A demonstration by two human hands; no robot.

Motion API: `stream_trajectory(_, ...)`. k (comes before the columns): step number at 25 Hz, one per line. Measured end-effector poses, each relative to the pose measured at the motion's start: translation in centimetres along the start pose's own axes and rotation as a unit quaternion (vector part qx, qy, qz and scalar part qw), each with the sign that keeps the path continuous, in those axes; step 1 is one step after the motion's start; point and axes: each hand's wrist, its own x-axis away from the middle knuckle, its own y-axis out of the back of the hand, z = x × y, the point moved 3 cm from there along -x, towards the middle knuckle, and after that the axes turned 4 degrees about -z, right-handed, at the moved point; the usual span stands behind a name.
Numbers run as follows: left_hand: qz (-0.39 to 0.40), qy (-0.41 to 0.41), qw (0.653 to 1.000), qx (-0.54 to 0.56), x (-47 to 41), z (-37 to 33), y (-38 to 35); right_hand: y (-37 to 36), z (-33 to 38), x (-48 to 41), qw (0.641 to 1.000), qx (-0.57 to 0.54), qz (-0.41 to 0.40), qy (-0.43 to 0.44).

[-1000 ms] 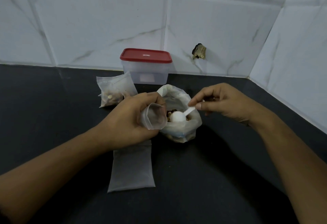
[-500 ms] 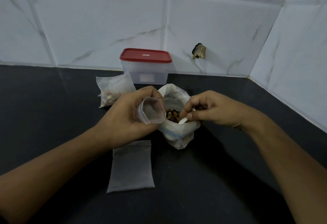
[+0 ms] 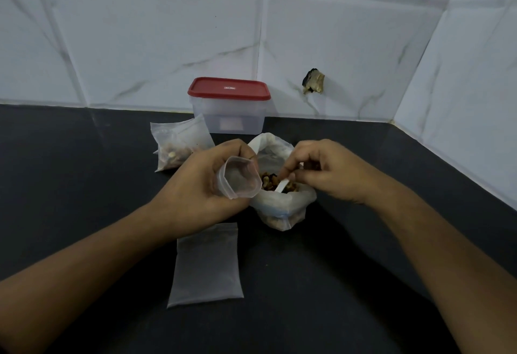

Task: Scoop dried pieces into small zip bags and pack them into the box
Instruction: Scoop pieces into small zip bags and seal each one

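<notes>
Dried pieces (image 3: 270, 183): brown, loose, heaped in the open supply bag (image 3: 282, 211) at mid counter (image 3: 84, 185). Probably light and dry, quick to roll off a shallow scoop, so level loads and a short carry look wise.

Left hand (image 3: 201, 188): fingers curled round a small zip bag (image 3: 239, 177), mouth held wide and turned toward the supply bag, touching its rim. The film looks thin, limp and slick. Best held just under the zip strip, as here, or the mouth may fold shut.

Right hand (image 3: 327, 172): fingertips pinched on the handle of a white spoon (image 3: 281, 185), its bowl down among the pieces.

Count:
- small zip bags, three: one in hand, one filled bag (image 3: 179, 146) lying near the box, one empty bag (image 3: 207, 264) flat on the near counter
- supply bag, one
- spoon, one
- box (image 3: 232, 118), one, clear with a red lid (image 3: 228, 88) on, against the wall

Nothing packed that can be seen; box contents unclear.
</notes>
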Motion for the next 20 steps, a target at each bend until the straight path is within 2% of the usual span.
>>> stream_trajectory(4,-0.001,0.021,1.000,-0.011,0.1,0.4,0.0,0.9,-0.8,0.1,0.996,0.038,-0.086,-0.003)
stream_trajectory(9,-0.075,0.087,0.992,0.047,-0.1,1.5,0.8,2.1,-1.9,0.5,0.988,-0.067,-0.126,-0.060)
stream_trajectory(13,-0.147,0.171,0.972,0.060,-0.2,3.3,1.7,2.4,-2.2,0.5,0.986,-0.095,-0.103,-0.094)
stream_trajectory(17,-0.138,0.205,0.968,0.053,0.1,4.3,1.5,2.3,-2.0,0.8,0.989,-0.049,-0.108,-0.085)
stream_trajectory(20,-0.123,0.203,0.971,0.024,0.1,4.4,1.1,2.1,-1.5,0.9,0.993,0.002,-0.081,-0.081)
